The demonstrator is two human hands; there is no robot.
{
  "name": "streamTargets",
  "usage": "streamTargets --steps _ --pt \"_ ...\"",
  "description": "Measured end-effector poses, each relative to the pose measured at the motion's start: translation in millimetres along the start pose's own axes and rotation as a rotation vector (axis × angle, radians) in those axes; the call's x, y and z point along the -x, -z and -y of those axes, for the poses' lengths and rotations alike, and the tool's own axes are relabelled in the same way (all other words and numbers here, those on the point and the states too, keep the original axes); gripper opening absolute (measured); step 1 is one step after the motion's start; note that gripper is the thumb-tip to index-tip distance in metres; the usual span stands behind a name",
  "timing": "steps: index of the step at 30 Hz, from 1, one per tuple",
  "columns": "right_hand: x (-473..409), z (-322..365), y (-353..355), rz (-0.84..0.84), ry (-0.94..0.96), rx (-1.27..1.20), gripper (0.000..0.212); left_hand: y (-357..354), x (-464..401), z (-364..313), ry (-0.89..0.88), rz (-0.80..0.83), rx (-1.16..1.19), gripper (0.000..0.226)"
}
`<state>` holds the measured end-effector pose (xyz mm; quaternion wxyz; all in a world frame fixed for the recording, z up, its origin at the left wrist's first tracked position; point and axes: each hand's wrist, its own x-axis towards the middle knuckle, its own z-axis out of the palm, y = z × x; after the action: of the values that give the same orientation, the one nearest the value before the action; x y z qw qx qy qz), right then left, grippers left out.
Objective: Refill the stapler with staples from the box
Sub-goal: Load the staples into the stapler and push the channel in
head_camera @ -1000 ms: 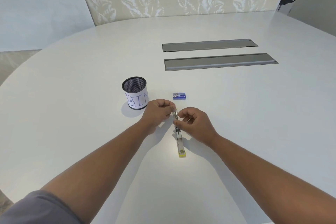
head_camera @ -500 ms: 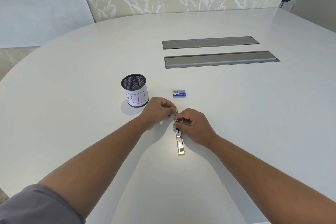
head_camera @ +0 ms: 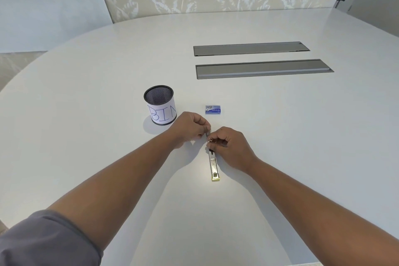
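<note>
A slim metal stapler [head_camera: 213, 166] with a yellow near end lies opened flat on the white table [head_camera: 280, 136], its length running away from me. My left hand [head_camera: 190, 128] pinches the raised far part of the stapler. My right hand [head_camera: 228, 147] is curled over the stapler's far half and pinches something small and metallic there; whether it is a staple strip I cannot tell. The small blue staple box [head_camera: 212, 109] sits closed just beyond both hands.
A black mesh cup [head_camera: 159, 104] with a paper label reading BIN stands left of the box. Two grey cable hatches [head_camera: 263, 69] are set into the table farther back. A patterned wall panel stands behind the table.
My right hand slid a little toward the stapler's far end and closed tighter over it. The left hand kept its pinch. The view shifted slightly.
</note>
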<state>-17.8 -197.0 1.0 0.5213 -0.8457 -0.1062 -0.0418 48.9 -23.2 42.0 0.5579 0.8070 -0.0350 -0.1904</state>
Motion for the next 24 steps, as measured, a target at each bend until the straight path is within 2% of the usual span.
streamTargets --steps 4,6,10,14,18,21,24 --pt "0.5 -0.6 -0.3 -0.007 -0.003 -0.018 0.015 1.1 -0.5 -2.1 0.024 0.007 0.018 0.003" --pt "1.4 -1.4 -0.1 -0.008 -0.019 -0.063 0.015 1.6 -0.8 -2.3 0.037 0.006 0.034 0.008" --pt "1.9 -1.5 -0.6 -0.010 -0.043 -0.118 0.018 1.8 -0.2 -2.5 0.050 0.008 0.071 0.004" --pt "2.5 -1.1 -0.8 -0.010 -0.052 -0.128 0.021 0.5 0.7 -5.8 0.061 0.006 0.042 0.010" --pt "2.8 0.7 -0.9 -0.013 -0.044 -0.149 0.026 0.9 -0.5 -8.1 0.056 0.010 0.015 0.001" --pt "2.5 -0.3 -0.8 -0.016 -0.042 -0.146 0.025 -0.1 0.2 -7.5 0.032 0.005 -0.033 0.007" --pt "2.7 -0.9 -0.5 -0.018 -0.034 -0.136 0.023 -1.2 0.9 -8.0 0.040 0.011 -0.021 0.002"
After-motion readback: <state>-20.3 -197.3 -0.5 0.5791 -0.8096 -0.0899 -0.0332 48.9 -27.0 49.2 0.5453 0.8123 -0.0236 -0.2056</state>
